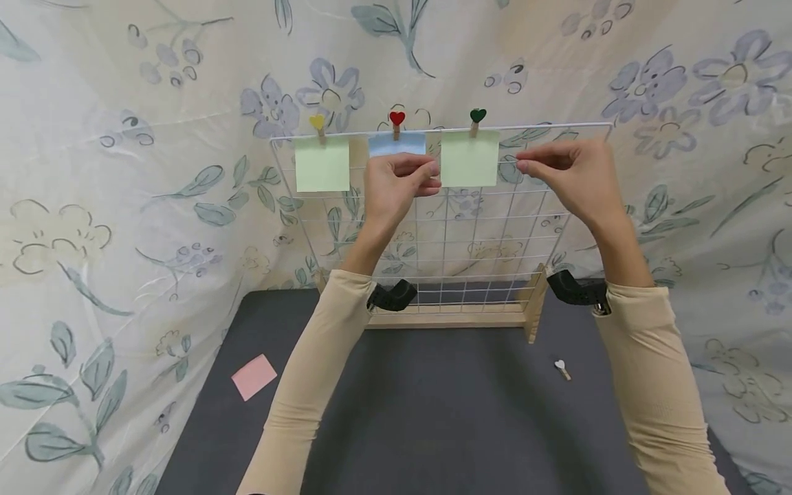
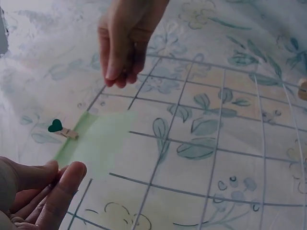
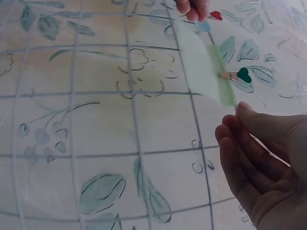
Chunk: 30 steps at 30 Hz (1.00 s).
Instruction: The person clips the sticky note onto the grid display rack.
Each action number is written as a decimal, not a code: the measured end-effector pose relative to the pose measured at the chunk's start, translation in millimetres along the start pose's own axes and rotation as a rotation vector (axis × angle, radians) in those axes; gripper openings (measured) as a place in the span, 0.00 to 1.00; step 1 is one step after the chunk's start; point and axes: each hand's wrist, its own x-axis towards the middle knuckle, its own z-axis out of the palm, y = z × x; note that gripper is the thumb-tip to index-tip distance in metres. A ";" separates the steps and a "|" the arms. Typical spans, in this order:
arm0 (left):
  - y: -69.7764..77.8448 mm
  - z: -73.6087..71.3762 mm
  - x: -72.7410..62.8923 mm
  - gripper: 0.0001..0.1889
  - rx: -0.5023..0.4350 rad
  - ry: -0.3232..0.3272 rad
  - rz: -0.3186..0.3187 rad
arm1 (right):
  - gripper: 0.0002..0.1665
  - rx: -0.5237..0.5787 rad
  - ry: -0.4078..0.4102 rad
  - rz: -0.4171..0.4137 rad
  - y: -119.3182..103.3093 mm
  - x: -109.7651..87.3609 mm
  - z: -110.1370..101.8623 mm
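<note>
Green sticky note (image 1: 469, 161) hangs btwn my L hand (image 1: 396, 179) (nearer, by its left edge) & R hand (image 1: 578, 177), pegged to wire grid (image 1: 544, 126) by green-heart clothespin (image 1: 477, 117); both loosely curled, nothing gripped AFAICT.

The left sleeve (image 1: 303, 378) and right sleeve (image 1: 658, 378) are plain beige fabric; a black, curved unit (image 1: 393, 295) projects at each wrist.

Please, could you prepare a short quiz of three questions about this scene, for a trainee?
1. How many notes hang clipped on the wire grid?
2. True or false: the white-heart clip lies loose on the dark table.
3. Which heart colour has the clip on the blue note: a) yellow, b) red, c) green?

Key: 1. Three. 2. True. 3. b.
</note>
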 end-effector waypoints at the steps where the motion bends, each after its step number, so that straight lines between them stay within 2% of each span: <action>1: -1.7 -1.3 -1.9 0.08 0.001 -0.006 0.001 | 0.14 -0.026 -0.003 -0.004 3.6 -4.0 0.5; 6: -13.3 -10.5 -12.0 0.09 0.015 0.001 -0.030 | 0.15 -0.091 -0.047 0.042 24.4 -24.0 2.7; 17: -43.3 -37.0 -26.9 0.10 0.036 0.039 -0.055 | 0.16 -0.116 -0.114 0.157 74.4 -55.3 1.9; 20: -54.9 -45.1 -33.3 0.09 0.045 0.048 -0.096 | 0.18 -0.133 -0.122 0.204 87.8 -64.0 1.4; 25: -76.8 -60.7 -44.7 0.10 0.124 0.069 -0.177 | 0.21 -0.166 -0.145 0.287 112.6 -79.8 4.0; 30: -98.6 -86.6 -62.4 0.12 0.152 0.118 -0.254 | 0.21 -0.152 -0.190 0.304 140.5 -96.4 7.6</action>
